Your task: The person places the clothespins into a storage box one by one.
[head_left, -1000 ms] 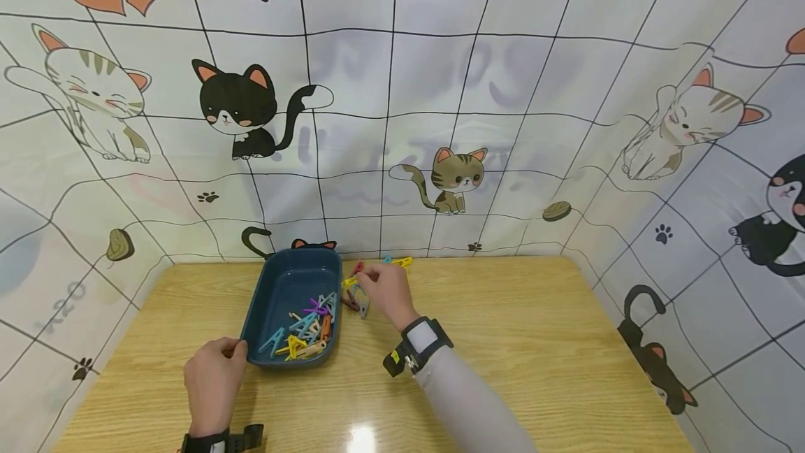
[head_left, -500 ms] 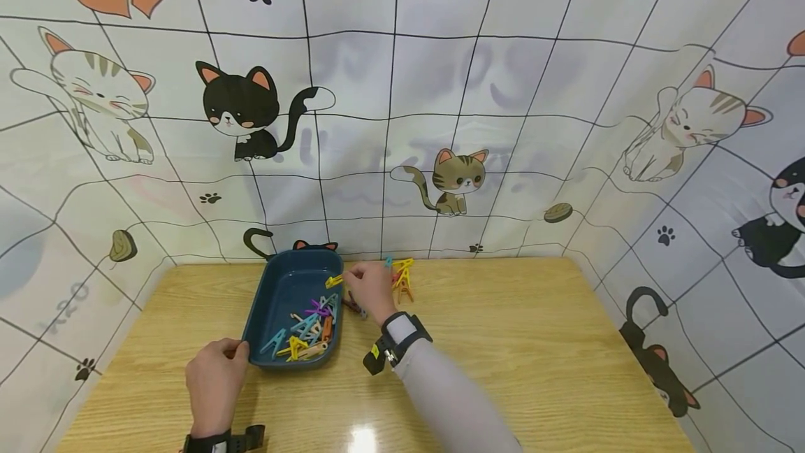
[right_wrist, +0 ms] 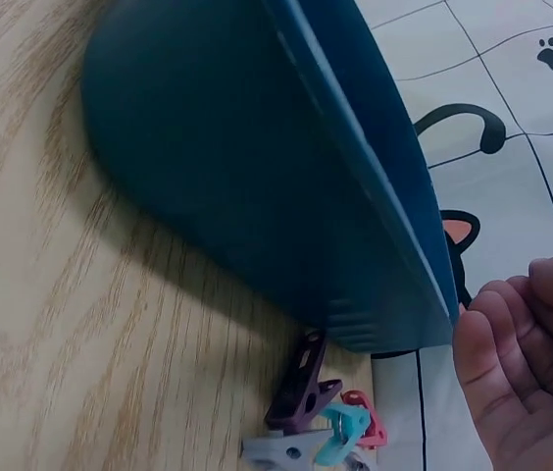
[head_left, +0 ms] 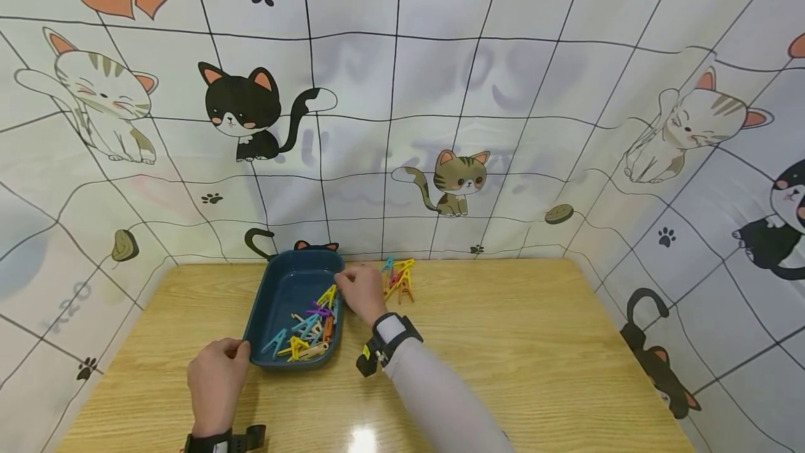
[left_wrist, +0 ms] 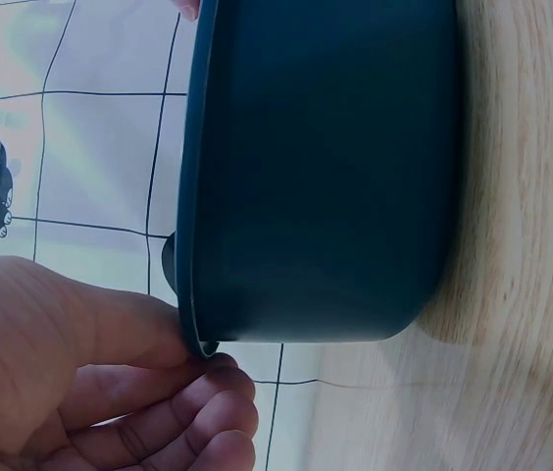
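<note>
My left hand (head_left: 216, 383) pinches the near left corner of a dark blue plastic tray (head_left: 270, 292); in the left wrist view, the thumb and fingers grip its rim (left_wrist: 193, 196). Several small plastic clothespins lie in the tray's near right part, among them a light blue clothespin (head_left: 274, 341) and an orange one (head_left: 328, 329). A yellow clothespin (head_left: 326, 296) rests by the right wall, just below the fingertips of my right hand (head_left: 363, 292). This hand is over the right rim with loosely bent fingers and nothing between them, as the right wrist view shows.
Right of the tray, near the table's back edge, sits a loose pile of clothespins (head_left: 402, 282) in yellow, red, blue and orange. A dark purple clothespin (right_wrist: 301, 388) and a grey one (right_wrist: 286, 449) lie close beside the tray. A cat-print sheet (head_left: 352, 145) hangs behind the table.
My right hand went from the clothespins beside the tray leftward to its rim, carrying a yellow clothespin, and let it go inside. The left hand stayed on the tray's corner.
</note>
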A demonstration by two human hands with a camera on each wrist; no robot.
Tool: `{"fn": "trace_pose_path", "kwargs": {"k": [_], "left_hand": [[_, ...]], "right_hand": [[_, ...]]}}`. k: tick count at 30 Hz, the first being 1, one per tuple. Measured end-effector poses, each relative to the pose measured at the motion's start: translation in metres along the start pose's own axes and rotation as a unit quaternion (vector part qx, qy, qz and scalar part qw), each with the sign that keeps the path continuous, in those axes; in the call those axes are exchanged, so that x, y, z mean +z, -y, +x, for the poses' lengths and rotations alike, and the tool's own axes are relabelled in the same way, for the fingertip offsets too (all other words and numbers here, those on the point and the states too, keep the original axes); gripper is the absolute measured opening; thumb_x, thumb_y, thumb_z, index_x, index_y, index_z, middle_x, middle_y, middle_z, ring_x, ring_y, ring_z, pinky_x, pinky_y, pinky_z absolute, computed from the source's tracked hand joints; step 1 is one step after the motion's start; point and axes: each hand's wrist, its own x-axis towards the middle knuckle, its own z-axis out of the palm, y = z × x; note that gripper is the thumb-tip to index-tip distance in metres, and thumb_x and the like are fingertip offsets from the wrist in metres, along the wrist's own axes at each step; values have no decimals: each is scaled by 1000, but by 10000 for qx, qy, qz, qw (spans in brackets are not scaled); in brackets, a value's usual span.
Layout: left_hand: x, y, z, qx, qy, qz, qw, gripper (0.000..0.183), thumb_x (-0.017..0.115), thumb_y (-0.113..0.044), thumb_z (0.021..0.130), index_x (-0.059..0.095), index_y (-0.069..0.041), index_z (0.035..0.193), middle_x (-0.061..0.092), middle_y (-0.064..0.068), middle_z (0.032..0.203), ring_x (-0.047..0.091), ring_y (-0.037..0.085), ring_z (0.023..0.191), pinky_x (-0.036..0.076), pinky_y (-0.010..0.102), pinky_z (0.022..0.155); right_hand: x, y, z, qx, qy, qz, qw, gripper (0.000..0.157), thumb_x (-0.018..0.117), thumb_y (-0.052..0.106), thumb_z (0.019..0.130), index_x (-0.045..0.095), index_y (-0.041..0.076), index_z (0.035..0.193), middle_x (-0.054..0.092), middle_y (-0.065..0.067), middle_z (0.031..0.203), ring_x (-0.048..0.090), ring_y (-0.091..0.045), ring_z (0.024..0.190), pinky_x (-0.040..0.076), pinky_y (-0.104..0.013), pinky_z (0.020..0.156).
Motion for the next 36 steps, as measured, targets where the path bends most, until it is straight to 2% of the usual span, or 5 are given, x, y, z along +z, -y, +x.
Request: {"fn": "trace_pose_path", "kwargs": {"k": [11,16,22,31,36], "left_hand": [[0,-1,0,-37,-23,-4,10000,16,72,-3,89,76,13,87,71,23,74,64,30,60,43,38,53],[-1,-1,0,86,-67,16,9999,16,72,-4,89,75,12,85,70,21,71,63,29,58,44,39,53],[-2,-1,1,150,-41,-37,9999,17,70,-4,89,75,12,84,69,18,68,62,26,55,43,37,51],[-1,1,1,121,-50,-71,9999,17,71,-4,89,76,12,85,70,19,70,63,28,56,44,38,51],[-1,2,1,169,-79,-92,9998,17,71,-5,89,76,11,86,70,19,70,63,28,57,44,39,52]], "right_hand": [[-13,-23,0,-82,266,221,9994,23,66,18,100,80,2,90,60,3,62,49,-5,56,39,-21,57],[-25,-32,0,-244,226,215,9992,23,65,17,101,81,1,96,71,-9,70,48,-6,51,31,-21,49],[-41,-38,-1,-218,215,63,9995,23,66,19,101,80,1,104,76,-13,81,55,-6,60,39,-22,54],[-58,-60,-1,-190,103,-263,9994,19,68,14,99,79,1,108,78,-9,95,70,-20,84,56,-32,73],[-69,-73,0,-109,-71,-314,9994,18,69,11,98,79,-1,107,78,-11,95,71,-23,86,56,-34,73]]}}
